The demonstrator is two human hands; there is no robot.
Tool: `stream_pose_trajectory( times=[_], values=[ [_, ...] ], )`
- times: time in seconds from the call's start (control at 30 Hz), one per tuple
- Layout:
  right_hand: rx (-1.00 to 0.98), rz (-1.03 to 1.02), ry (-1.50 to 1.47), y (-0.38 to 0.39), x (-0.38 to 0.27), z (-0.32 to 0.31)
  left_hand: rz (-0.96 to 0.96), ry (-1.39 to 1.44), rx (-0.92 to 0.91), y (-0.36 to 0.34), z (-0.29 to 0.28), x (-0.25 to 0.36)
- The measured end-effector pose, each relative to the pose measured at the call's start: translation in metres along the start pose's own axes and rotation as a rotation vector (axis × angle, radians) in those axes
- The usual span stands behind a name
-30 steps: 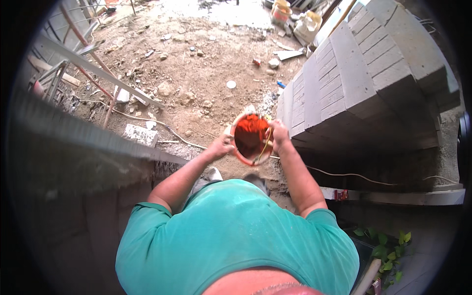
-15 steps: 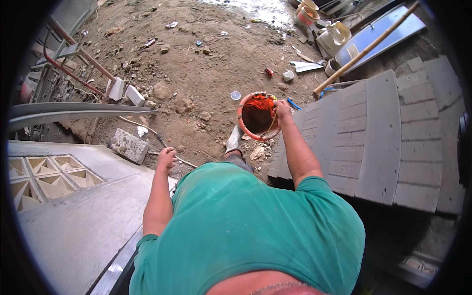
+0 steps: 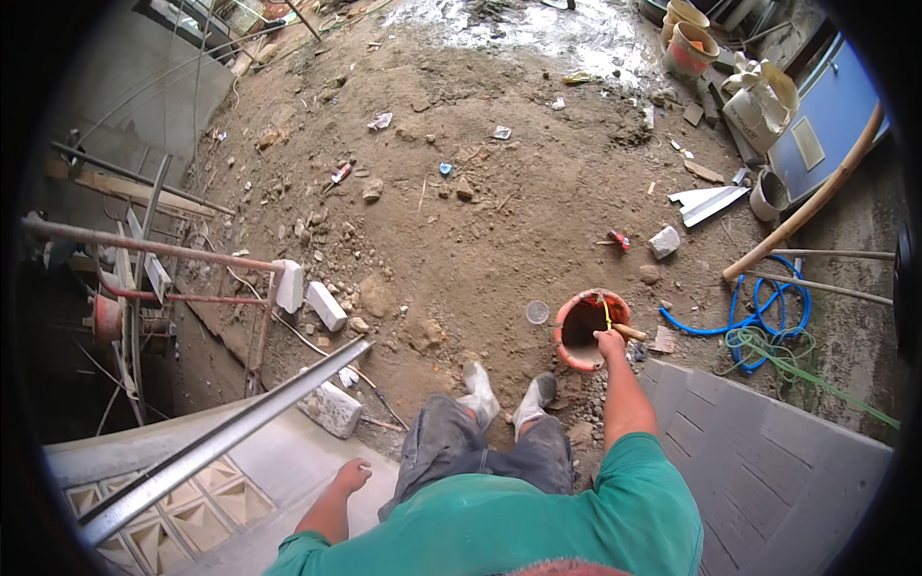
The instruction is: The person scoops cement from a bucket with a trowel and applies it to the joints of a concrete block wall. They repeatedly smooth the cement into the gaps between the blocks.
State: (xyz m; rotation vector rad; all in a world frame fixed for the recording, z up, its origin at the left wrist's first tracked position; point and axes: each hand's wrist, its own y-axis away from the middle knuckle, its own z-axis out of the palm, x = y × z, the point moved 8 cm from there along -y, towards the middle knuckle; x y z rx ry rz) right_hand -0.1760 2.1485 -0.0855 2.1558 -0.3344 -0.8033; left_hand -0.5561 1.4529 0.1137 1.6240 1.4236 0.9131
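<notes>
A reddish-orange bucket (image 3: pixel 565 351) hangs low over the dirt at my right front, its dark inside facing me. My right hand (image 3: pixel 609 344) is closed at its near rim, around the yellow handle strap. A short wooden handle (image 3: pixel 629 331) sticks out beside my fingers; what it belongs to is hidden. My left hand (image 3: pixel 353 474) hangs loosely with fingers slightly curled and apart, holding nothing I can see. It is over the pale slab (image 3: pixel 384 480) on the left, near a white block (image 3: pixel 332 409). My pale boots (image 3: pixel 477 394) stand on the dirt.
At right, grey stacked panels (image 3: pixel 759 461) lie near a coiled blue hose (image 3: pixel 768 317) and a leaning bamboo pole (image 3: pixel 816 206). A metal bar (image 3: pixel 230 437) and a rusty pipe frame (image 3: pixel 163 248) stick in from the left. Rubble and litter dot the dirt.
My view has tilted up and forward, showing both boots. The bucket, still in my right hand, appears further right and lower; my left hand has stayed low at my side.
</notes>
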Motion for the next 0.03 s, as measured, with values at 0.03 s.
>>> stream_pose_trajectory(
  times=[0.03],
  values=[
    [-0.019,0.007,-0.03,-0.0171,-0.0155,0.0173,-0.01,-0.073,-0.017,-0.0093,-0.0212,0.0126]
  ],
)
